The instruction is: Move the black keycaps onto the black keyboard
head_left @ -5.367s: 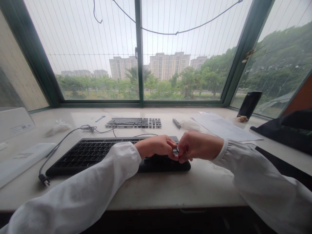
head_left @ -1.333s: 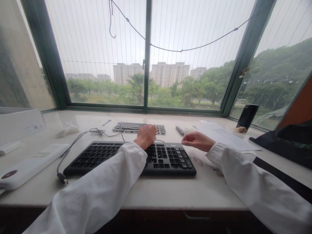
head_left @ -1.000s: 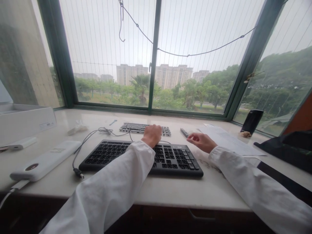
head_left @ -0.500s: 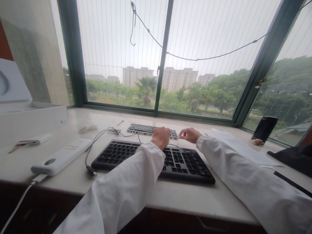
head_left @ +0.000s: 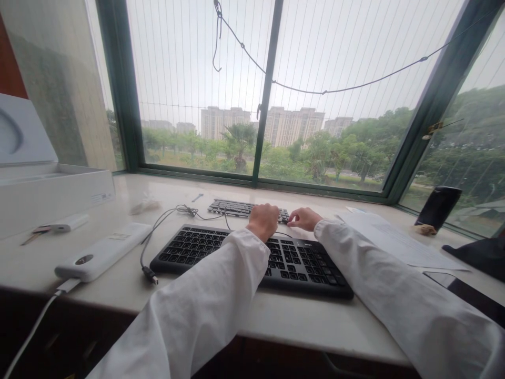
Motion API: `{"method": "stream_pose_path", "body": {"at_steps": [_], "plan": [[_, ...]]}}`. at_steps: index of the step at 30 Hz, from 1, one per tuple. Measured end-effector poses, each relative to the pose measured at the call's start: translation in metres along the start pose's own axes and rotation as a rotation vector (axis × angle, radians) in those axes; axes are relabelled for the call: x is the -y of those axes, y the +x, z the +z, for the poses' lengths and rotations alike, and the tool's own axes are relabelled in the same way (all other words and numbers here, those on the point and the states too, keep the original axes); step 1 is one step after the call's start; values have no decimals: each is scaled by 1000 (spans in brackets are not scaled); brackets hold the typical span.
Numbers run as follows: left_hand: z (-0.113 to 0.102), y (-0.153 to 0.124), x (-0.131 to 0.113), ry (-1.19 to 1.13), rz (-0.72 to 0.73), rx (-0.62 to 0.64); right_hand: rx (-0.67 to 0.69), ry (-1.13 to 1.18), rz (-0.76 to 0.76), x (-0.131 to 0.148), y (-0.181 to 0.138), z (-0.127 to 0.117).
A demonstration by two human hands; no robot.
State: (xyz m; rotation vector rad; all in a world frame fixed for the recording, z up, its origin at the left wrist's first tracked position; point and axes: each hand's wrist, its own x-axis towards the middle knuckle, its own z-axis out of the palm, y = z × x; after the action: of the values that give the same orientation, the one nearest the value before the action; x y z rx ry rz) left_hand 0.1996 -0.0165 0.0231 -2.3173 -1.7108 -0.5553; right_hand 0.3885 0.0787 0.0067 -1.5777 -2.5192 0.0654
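The keyboard [head_left: 294, 258] looks matt plastic, the countertop [head_left: 307, 323] smooth and glossy, the sleeves [head_left: 209, 300] cloth.

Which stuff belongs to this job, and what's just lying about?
Likely in use: black keyboard; loose keys, next to the right hand; dark cable.

Apparently just lying about: white power bank; open white box; papers.

A wide black keyboard [head_left: 189, 246] lies flat on the bench [head_left: 295, 326], many of its key positions uncapped; just beyond it, loose dark keycaps [head_left: 229, 207] lie in close rows, partly hidden
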Motion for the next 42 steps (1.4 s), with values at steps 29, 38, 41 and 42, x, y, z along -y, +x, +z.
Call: {"method": "stream_pose_path", "body": {"at_steps": [29,38,41,42], "plan": [[15,2,-5,-225,225,93,-370,74,-292,-7,-81,-16],[12,5,-7,-476,420,181,-344,74,-494,-1,-97,-21],[-1,4,-8,-581,412,317,-301,204,-483,-1,-102,-26],[-6,4,-9,-605,386,382,-266,267,-475,-1,-103,-29]]}}
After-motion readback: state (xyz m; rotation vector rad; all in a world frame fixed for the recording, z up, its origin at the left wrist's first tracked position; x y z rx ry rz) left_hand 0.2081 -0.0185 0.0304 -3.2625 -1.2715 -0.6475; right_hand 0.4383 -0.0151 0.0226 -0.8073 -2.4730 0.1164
